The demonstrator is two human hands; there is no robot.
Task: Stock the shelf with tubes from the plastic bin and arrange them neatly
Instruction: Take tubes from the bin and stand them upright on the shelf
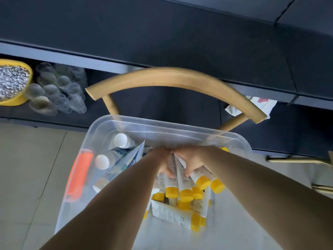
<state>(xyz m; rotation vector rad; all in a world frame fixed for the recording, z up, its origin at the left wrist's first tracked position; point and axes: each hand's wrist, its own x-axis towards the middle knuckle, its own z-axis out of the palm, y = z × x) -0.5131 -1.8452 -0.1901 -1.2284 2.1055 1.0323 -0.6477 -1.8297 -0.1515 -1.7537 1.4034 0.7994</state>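
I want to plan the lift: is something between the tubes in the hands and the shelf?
Yes. The chair back arcs just beyond the bin, between the tubes held by the left hand and right hand and the shelf.

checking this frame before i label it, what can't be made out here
Head view only:
- Fingertips of left hand and right hand: buried among the yellow-capped tubes.
- Tube label text: too small, blurred.
- Plastic bin near edge: hidden by the forearms.
- Chair seat: covered by the bin.
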